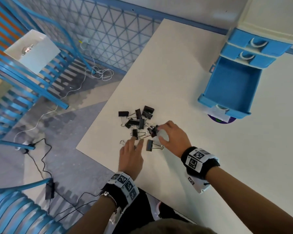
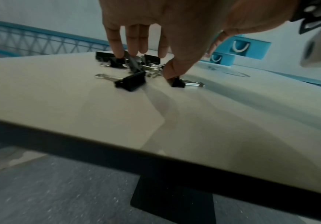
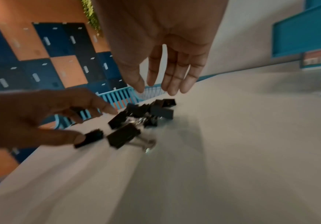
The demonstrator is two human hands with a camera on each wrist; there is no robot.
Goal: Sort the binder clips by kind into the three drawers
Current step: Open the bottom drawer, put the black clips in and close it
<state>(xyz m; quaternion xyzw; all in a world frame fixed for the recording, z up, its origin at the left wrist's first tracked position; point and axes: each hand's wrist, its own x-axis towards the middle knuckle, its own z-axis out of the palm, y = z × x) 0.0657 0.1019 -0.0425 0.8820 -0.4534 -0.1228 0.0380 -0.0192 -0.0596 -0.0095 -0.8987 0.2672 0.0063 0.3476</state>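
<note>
Several black binder clips (image 1: 137, 122) of different sizes lie in a loose pile on the white table (image 1: 176, 73). One clip (image 1: 150, 145) with silver handles lies apart at the pile's near side. My left hand (image 1: 137, 141) reaches into the near edge of the pile with straight fingers. Its fingertips (image 2: 117, 53) touch clips and its thumb rests against a small clip (image 2: 177, 82). My right hand (image 3: 156, 89) hovers just over the pile's right side with relaxed fingers and holds nothing. The blue drawer unit (image 1: 260, 27) stands at the far right with its bottom drawer (image 1: 230, 85) pulled out.
The two upper drawers (image 1: 257, 43) are pushed in. A purple disc (image 1: 220, 119) lies under the open drawer's front. The table's left edge runs close beside the pile. Blue chairs (image 1: 24, 81), a white box (image 1: 32, 49) and cables (image 1: 41, 157) are off to the left.
</note>
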